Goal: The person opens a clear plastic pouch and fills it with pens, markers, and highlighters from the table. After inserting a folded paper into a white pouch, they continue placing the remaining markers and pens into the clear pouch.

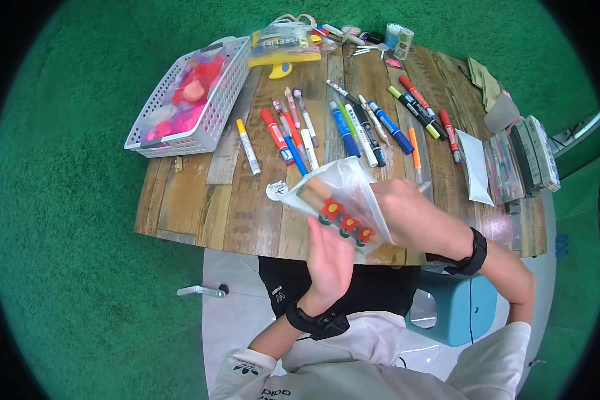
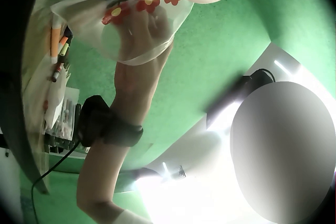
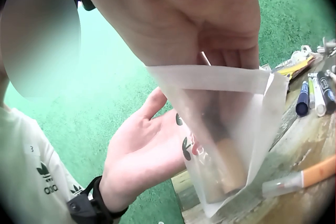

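A translucent white pouch (image 1: 353, 180) printed with red flowers hangs between both hands, above the table's near edge. My right hand (image 1: 400, 203) reaches in through its mouth, and the fingers (image 2: 142, 29) show blurred through the film in the left wrist view. Low inside the pouch, a tan-orange shape shows in the right wrist view; I cannot tell whether it is a finger or an item. My left hand (image 3: 147, 145) supports the pouch from below, palm up, thumb apart, its fingertips hidden behind the film. A round white tag (image 1: 277, 191) shows at the pouch's corner.
Several markers (image 1: 343, 130) lie across the wooden table (image 1: 180, 217). At the left a white basket (image 1: 213, 127) holds pink and red items. A yellow-edged bag (image 1: 283, 50) lies at the back; a white packet (image 1: 473, 163) and boxes (image 1: 543, 153) stand right. A blue stool (image 1: 470, 310) is below.
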`<state>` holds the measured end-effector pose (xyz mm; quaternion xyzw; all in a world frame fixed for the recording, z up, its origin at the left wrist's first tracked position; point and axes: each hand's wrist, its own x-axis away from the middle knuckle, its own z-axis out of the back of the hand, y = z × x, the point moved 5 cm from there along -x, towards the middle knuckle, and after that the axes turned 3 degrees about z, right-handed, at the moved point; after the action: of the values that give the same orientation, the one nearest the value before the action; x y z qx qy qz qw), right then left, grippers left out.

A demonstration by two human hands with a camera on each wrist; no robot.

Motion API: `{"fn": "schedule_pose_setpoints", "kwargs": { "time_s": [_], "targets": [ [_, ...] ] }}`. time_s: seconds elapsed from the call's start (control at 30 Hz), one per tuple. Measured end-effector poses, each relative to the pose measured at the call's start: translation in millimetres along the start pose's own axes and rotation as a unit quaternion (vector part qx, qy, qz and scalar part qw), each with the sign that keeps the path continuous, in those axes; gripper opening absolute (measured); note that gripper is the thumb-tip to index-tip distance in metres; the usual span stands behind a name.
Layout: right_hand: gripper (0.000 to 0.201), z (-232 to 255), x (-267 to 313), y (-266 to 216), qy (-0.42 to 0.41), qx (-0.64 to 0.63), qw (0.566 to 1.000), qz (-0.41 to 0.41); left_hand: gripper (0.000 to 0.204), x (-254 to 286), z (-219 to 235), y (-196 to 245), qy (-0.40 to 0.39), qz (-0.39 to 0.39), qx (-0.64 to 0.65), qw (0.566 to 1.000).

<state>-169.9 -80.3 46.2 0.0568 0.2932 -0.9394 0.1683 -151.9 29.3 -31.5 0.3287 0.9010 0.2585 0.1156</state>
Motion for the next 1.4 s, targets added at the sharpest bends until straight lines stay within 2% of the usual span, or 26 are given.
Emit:
{"fn": "schedule_pose_setpoints", "kwargs": {
  "time_s": [0.17, 0.23, 0.37, 0.53, 0.67, 0.73, 0.77, 0.83, 0.87, 0.93, 0.97, 1.03, 1.07, 1.13, 1.17, 1.23, 1.4],
  "targets": [
    [0.019, -1, 0, 5, -0.017, -0.025, 1.000, -0.001, 0.061, 3, -7, -9, 0.005, 0.005, 0.029, 1.000],
    [0.016, -2, 1, 7, 0.026, -0.092, 0.995, 0.017, 0.062, 5, -3, -8, 0.068, -0.010, -0.001, 0.998],
    [0.016, -5, 4, 1, 0.023, -0.131, 0.991, 0.030, 0.065, 4, 1, -3, 0.096, 0.005, -0.020, 0.995],
    [0.017, -7, 0, -3, 0.003, -0.138, 0.990, 0.007, 0.080, -4, -4, -1, 0.065, -0.016, 0.017, 0.998],
    [0.017, -8, -3, -9, 0.003, -0.120, 0.993, 0.014, 0.084, -9, 5, -4, 0.057, -0.020, -0.009, 0.998],
    [0.017, -11, -1, -9, 0.003, -0.119, 0.993, 0.015, 0.084, -11, 3, -8, -0.007, -0.013, -0.015, 1.000],
    [0.017, -12, 0, -8, 0.003, -0.120, 0.993, 0.016, 0.084, -11, 6, -10, -0.006, -0.014, -0.016, 1.000],
    [0.017, -12, 2, -9, 0.013, -0.094, 0.994, 0.048, 0.081, -11, 19, -12, 0.108, -0.034, -0.049, 0.992],
    [0.017, -15, 2, -7, 0.013, -0.095, 0.994, 0.048, 0.081, -10, 17, -12, 0.109, -0.034, -0.049, 0.992],
    [0.017, -17, 3, -3, 0.036, -0.095, 0.992, 0.074, 0.074, -5, 22, -10, 0.223, -0.031, -0.066, 0.972],
    [0.017, -16, 3, -4, 0.036, -0.095, 0.992, 0.073, 0.074, -6, 24, -12, 0.224, -0.030, -0.066, 0.972],
    [0.018, -10, 1, -2, 0.046, -0.116, 0.992, -0.003, 0.065, -10, 23, -10, 0.180, -0.060, -0.066, 0.980],
    [0.018, -6, 0, -4, 0.046, -0.115, 0.992, -0.005, 0.065, -10, 20, -7, 0.179, -0.059, -0.066, 0.980],
    [0.017, -3, -1, 2, 0.052, -0.177, 0.978, -0.094, 0.062, -9, 6, -1, 0.113, 0.003, -0.085, 0.990],
    [0.017, -6, -1, 4, 0.052, -0.176, 0.978, -0.095, 0.062, -9, 6, 3, 0.113, 0.003, -0.085, 0.990],
    [0.015, -6, -1, 3, 0.129, -0.124, 0.984, -0.008, 0.063, -8, 6, 4, 0.110, 0.063, -0.093, 0.988],
    [0.013, -16, -1, 7, 0.116, -0.120, 0.986, -0.032, 0.066, -4, 11, 4, 0.134, 0.078, -0.038, 0.987]
  ]
}}
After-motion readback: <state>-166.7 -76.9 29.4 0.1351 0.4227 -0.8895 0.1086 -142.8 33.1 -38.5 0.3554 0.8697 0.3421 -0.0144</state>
